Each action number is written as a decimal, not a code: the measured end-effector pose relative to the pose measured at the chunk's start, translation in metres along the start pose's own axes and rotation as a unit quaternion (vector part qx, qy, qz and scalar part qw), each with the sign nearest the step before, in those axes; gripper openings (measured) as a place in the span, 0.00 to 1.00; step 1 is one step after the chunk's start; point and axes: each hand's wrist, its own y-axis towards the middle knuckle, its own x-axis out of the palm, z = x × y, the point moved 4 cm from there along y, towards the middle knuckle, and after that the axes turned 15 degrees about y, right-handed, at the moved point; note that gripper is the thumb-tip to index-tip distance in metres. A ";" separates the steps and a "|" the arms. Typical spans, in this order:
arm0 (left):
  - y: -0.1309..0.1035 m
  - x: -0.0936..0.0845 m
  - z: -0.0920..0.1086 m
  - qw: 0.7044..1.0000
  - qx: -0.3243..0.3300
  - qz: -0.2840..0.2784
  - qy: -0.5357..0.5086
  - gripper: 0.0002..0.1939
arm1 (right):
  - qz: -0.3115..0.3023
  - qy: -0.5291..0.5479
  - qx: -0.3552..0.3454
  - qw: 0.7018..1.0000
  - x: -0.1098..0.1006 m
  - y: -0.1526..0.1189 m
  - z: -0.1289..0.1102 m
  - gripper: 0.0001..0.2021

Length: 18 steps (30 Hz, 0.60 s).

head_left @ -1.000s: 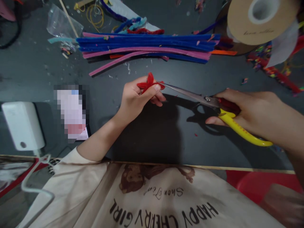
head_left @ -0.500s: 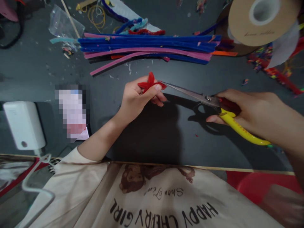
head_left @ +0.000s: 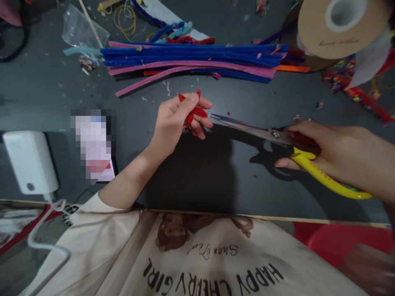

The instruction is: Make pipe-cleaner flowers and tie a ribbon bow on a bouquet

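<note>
My left hand (head_left: 176,119) is closed on a red fuzzy flower (head_left: 200,112), its pointed petals poking out past the thumb and fingers. In my right hand (head_left: 336,152) I hold scissors (head_left: 276,135) with yellow and dark red handles. Their blades are slightly parted, and the tips stop just right of the left fingertips, apart from the flower. Part of the flower is hidden behind my thumb. Beyond the hands lies a bundle of blue and pink pipe cleaners (head_left: 191,55).
A blurred-out phone (head_left: 94,144) and a white power bank (head_left: 31,162) with a cable lie at left. A ribbon spool (head_left: 314,37) stands at the back right, near colourful scraps (head_left: 342,78). The table's front edge (head_left: 262,216) runs before my shirt.
The scissors have drawn back slightly to the right, away from the flower, and their blades have parted. My left hand has turned the flower, and a small red bit now shows above the blades.
</note>
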 end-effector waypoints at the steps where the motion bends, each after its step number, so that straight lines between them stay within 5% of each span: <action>1: 0.000 0.001 0.000 1.000 -0.002 -0.004 0.004 0.17 | -0.002 0.002 -0.005 1.000 0.001 0.000 -0.001 0.39; 18: 0.000 0.004 -0.001 1.000 -0.029 0.010 0.009 0.16 | -0.014 0.000 0.014 1.000 0.008 0.012 -0.007 0.43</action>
